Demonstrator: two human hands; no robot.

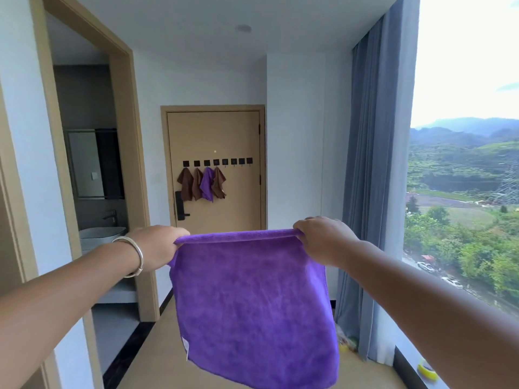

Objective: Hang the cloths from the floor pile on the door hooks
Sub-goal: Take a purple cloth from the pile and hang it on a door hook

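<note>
I hold a purple cloth [252,304] spread out flat in front of me, well short of the door. My left hand [157,245] grips its upper left corner and my right hand [323,237] grips its upper right corner. At the end of the hallway a wooden door [238,130] carries a row of several black hooks [217,162]. Several cloths hang from the leftmost hooks: a brown cloth [185,184], a second brown cloth [197,184], a purple one [207,184] and another brown one [219,183]. The hooks further right are bare. The floor pile is not in view.
An open bathroom doorway [84,164] with a washbasin [102,234] lies on the left. A grey-blue curtain [373,178] and a large window [463,164] line the right side. Small yellow items [427,370] lie on the floor by the window. A black door handle [179,206] sits below the hooks.
</note>
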